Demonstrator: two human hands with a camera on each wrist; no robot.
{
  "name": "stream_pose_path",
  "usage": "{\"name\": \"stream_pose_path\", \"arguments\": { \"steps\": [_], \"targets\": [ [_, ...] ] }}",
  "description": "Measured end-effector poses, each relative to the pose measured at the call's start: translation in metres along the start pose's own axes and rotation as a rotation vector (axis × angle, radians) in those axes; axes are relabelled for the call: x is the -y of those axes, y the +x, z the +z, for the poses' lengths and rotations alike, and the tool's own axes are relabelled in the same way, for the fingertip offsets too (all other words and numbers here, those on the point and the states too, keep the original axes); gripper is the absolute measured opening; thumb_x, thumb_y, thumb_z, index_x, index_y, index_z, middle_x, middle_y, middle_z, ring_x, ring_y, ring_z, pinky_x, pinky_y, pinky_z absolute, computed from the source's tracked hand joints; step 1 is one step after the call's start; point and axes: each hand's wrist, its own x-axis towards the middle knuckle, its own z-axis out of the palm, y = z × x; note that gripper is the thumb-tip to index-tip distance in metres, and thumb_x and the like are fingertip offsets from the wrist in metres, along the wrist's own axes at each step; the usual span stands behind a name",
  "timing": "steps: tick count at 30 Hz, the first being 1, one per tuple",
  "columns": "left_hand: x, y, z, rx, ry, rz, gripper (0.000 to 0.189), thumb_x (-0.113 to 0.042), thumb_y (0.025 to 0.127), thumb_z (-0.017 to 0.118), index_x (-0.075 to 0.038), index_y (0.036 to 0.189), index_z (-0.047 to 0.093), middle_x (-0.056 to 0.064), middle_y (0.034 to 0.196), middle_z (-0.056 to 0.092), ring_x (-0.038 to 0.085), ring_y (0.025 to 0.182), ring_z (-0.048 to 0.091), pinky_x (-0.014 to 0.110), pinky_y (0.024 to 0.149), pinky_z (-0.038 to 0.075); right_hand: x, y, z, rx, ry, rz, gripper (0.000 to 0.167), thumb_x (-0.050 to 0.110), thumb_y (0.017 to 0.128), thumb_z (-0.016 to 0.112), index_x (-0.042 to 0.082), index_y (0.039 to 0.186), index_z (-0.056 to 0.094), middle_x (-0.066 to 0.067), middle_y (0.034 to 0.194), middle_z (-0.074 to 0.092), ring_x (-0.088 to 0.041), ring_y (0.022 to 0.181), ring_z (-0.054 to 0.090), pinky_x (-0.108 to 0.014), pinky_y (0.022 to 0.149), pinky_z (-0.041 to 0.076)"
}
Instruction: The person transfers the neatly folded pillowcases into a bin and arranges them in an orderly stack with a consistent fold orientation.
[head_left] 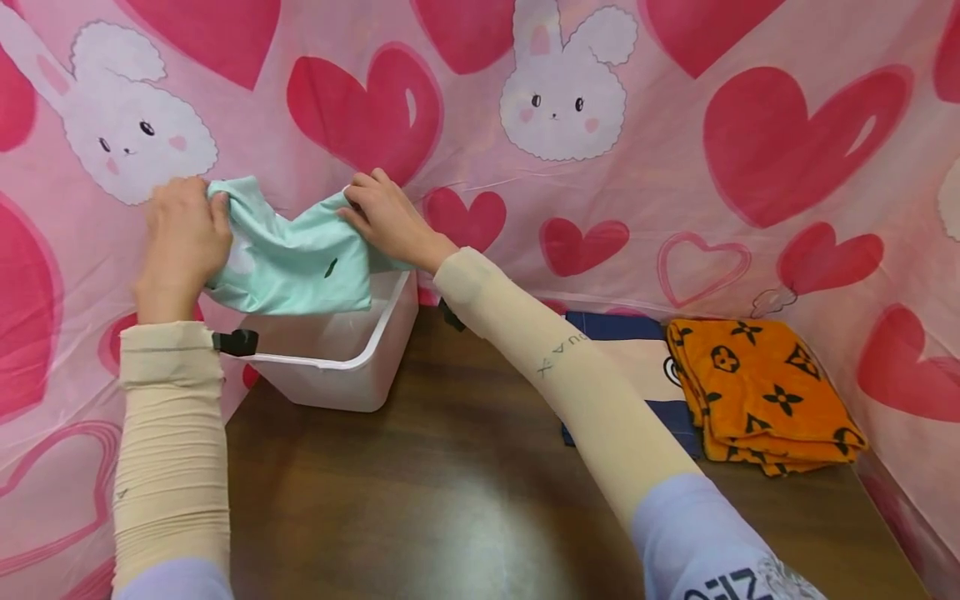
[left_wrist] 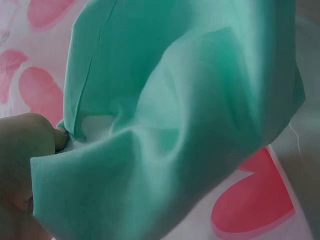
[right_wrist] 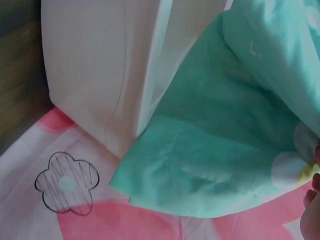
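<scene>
A mint-green cloth (head_left: 300,258) with white patches hangs between both hands, over the white plastic bin (head_left: 352,364). My left hand (head_left: 183,237) grips its upper left corner, and my right hand (head_left: 390,218) pinches its upper right edge. In the left wrist view the cloth (left_wrist: 165,130) sags in loose folds beside the left hand (left_wrist: 25,170). From the right wrist, the cloth (right_wrist: 210,150) drapes across the bin's rim (right_wrist: 155,65), and only the fingertips of the right hand (right_wrist: 311,205) show at the edge.
To the right on the brown wooden table (head_left: 450,467) lies a folded orange cloth (head_left: 765,392) with black motifs. It overlaps a navy-and-cream cloth (head_left: 637,358). A pink heart-and-rabbit curtain (head_left: 480,175) closes off the back and sides.
</scene>
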Motion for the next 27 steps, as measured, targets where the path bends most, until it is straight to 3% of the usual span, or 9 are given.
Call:
{"name": "stream_pose_path", "arguments": {
  "steps": [6, 11, 16, 19, 23, 27],
  "targets": [
    [0.001, -0.002, 0.004, 0.046, 0.016, -0.017, 0.037, -0.017, 0.106, 0.036, 0.018, 0.101, 0.047, 0.041, 0.098, 0.047, 0.063, 0.101, 0.041, 0.067, 0.09, 0.029, 0.009, 0.004, 0.006, 0.01, -0.011, -0.016, 0.026, 0.034, 0.103, 0.058, 0.009, 0.105, 0.066, -0.004, 0.108, 0.061, -0.016, 0.1, 0.049, -0.02, 0.087, 0.039],
    [0.005, -0.006, 0.007, 0.177, 0.049, -0.062, 0.038, -0.019, 0.107, 0.032, 0.016, 0.1, 0.045, 0.038, 0.094, 0.044, 0.06, 0.098, 0.04, 0.066, 0.089, 0.03, 0.012, 0.0, 0.018, 0.026, -0.019, -0.025, 0.025, 0.033, 0.103, 0.057, 0.011, 0.095, 0.062, -0.004, 0.104, 0.06, -0.016, 0.1, 0.049, -0.022, 0.088, 0.039],
    [0.013, -0.008, 0.017, 0.282, 0.084, -0.029, 0.038, -0.019, 0.106, 0.034, 0.012, 0.087, 0.046, 0.035, 0.082, 0.047, 0.058, 0.085, 0.045, 0.064, 0.078, 0.035, 0.01, -0.009, 0.032, 0.049, -0.008, -0.014, 0.025, 0.033, 0.104, 0.057, 0.012, 0.09, 0.059, -0.003, 0.103, 0.059, -0.018, 0.098, 0.048, -0.024, 0.086, 0.039],
    [0.019, -0.008, 0.022, 0.348, 0.108, -0.008, 0.04, -0.018, 0.106, 0.035, 0.013, 0.084, 0.048, 0.038, 0.081, 0.051, 0.06, 0.085, 0.05, 0.064, 0.075, 0.038, 0.009, -0.013, 0.042, 0.071, -0.016, -0.011, 0.027, 0.033, 0.105, 0.056, 0.013, 0.086, 0.056, -0.004, 0.102, 0.059, -0.02, 0.097, 0.048, -0.026, 0.085, 0.039],
    [0.025, -0.011, 0.027, 0.468, 0.12, -0.041, 0.038, -0.018, 0.105, 0.037, 0.013, 0.089, 0.05, 0.034, 0.081, 0.052, 0.057, 0.086, 0.05, 0.062, 0.076, 0.04, 0.009, -0.018, 0.054, 0.111, -0.016, -0.007, 0.028, 0.032, 0.105, 0.055, 0.014, 0.084, 0.053, -0.004, 0.101, 0.06, -0.021, 0.097, 0.048, -0.027, 0.086, 0.039],
    [0.028, -0.015, 0.027, 0.547, 0.118, -0.075, 0.032, -0.017, 0.104, 0.039, 0.009, 0.09, 0.049, 0.026, 0.078, 0.05, 0.051, 0.085, 0.05, 0.057, 0.076, 0.043, 0.011, -0.022, 0.064, 0.153, 0.005, 0.011, 0.028, 0.032, 0.105, 0.055, 0.015, 0.083, 0.052, -0.004, 0.101, 0.06, -0.021, 0.098, 0.049, -0.029, 0.084, 0.04]
  ]
}}
